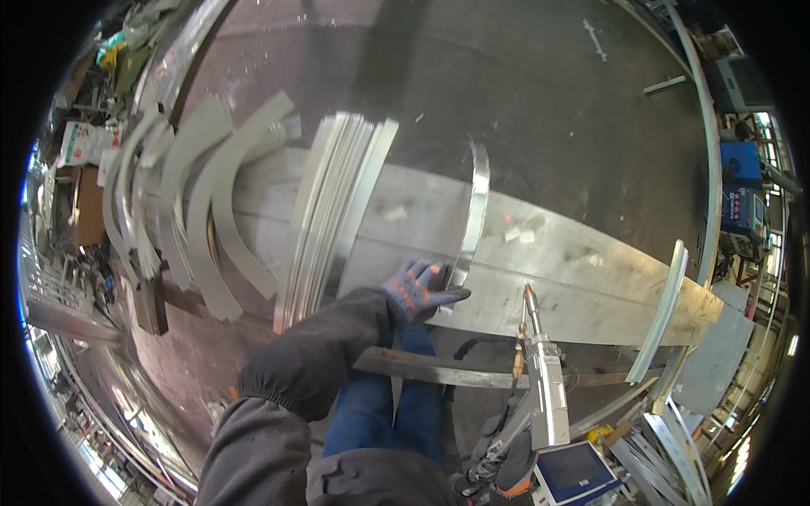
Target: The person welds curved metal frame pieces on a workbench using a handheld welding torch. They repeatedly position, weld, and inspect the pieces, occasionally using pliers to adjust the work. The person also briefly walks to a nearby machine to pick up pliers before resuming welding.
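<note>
The curved strip (475,211) under the left hand (415,289) is bare metal, smooth and bright. That hand's glove is knitted cloth — blue-grey with orange. The long plate (582,270) is brushed metal, dull and scuffed. The torch (544,379) in the right hand (506,460) has a matt silvery body — copper-coloured tip. Far-left curved pieces (211,202) look satin grey.

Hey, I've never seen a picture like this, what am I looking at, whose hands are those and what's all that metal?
This is one round fisheye view from a camera worn on a person's head, looking down at their own arms. The gloved left hand steadies a curved metal strip standing on edge on a long flat metal plate. The gloved right hand, low in the picture, grips a handheld torch-like tool whose tip points toward that strip. A stack of straight strips and loose curved pieces lie at the left; another curved strip stands at the right.
</note>
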`<state>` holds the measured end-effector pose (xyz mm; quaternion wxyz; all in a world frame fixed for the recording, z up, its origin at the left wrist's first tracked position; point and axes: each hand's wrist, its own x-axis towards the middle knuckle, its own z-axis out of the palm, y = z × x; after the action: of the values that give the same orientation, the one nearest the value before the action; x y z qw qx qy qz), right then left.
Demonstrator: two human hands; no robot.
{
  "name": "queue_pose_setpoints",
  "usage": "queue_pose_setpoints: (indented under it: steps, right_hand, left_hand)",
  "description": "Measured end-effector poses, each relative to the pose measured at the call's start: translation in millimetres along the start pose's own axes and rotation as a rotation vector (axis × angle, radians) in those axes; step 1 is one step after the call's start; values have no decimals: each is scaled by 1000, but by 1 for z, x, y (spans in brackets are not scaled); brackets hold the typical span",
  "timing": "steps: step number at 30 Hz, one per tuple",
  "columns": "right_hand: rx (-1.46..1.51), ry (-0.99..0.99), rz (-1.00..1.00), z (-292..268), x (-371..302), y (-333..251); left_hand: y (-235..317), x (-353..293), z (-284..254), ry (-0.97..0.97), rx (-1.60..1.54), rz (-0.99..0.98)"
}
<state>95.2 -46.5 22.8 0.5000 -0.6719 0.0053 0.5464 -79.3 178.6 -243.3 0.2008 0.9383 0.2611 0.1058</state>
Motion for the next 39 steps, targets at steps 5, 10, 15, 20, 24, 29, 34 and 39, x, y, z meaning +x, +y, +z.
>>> queue_pose_setpoints:
  steps: [5,10,15,20,24,29,34,39]
  right_hand:
    - [30,23,-124,-59,-23,5]
    - [517,-389,86,-170,-15,40]
    - [741,-780,366,-246,-2,62]
    - [630,-447,145,-238,-2,33]
    - [479,-207,-103,-218,-13,2]
    - [340,-30,-302,-204,-44,-17]
    - [122,121,-514,-172,-68,-31]
    - [145,36,-480,-136,-79,-43]
  left_hand:
    - [36,-1,-8,-224,-96,-297]
    - [74,22,-6,75,-660,-432]
    - [112,64,-5,298,-629,-706]
    - [103,75,17,287,-384,-723]
    - [65,109,30,278,-210,-895]
    - [37,135,-37,743,-1639,-1070]
    - [113,25,-130,678,-2351,-576]
    - [183,-63,-201,502,-2945,-282]
